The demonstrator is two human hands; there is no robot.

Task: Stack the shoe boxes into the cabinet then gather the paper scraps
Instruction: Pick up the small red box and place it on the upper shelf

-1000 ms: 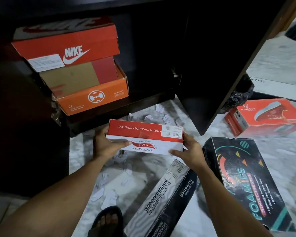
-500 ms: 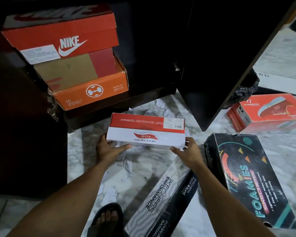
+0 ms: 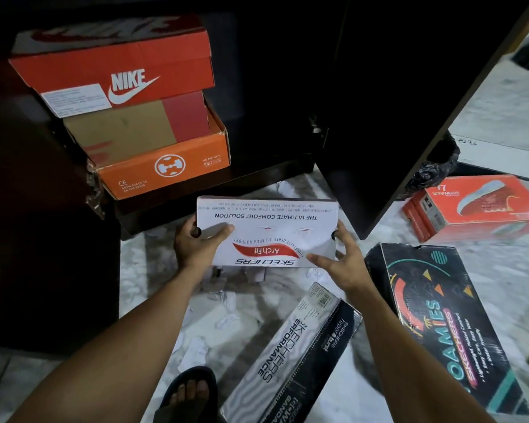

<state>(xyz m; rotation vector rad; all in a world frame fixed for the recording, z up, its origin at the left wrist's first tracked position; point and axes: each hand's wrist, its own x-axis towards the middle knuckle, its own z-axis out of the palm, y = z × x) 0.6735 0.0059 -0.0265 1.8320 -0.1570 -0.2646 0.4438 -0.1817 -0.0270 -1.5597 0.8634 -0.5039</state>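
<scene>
I hold a white Skechers Arch Fit box (image 3: pixel 268 227) above the floor, in front of the dark cabinet (image 3: pixel 287 87). My left hand (image 3: pixel 196 242) grips its left end and my right hand (image 3: pixel 339 257) holds its right end, with fingers under the near edge. On the cabinet's bottom shelf, at the left, a red Nike box (image 3: pixel 113 71) sits on an orange box (image 3: pixel 162 166). White paper scraps (image 3: pixel 214 325) lie scattered on the marble floor below the held box.
A grey-and-black Skechers Performance box (image 3: pixel 290 358) lies on the floor by my right arm. A black Foamies box (image 3: pixel 440 322) and a red box (image 3: pixel 477 206) lie to the right. The open cabinet door (image 3: pixel 409 117) stands at right. My sandalled foot (image 3: pixel 187 395) is at the bottom.
The white box has tipped in my hands: its red side no longer shows and its white top faces me. My right fingers have shifted along its near edge.
</scene>
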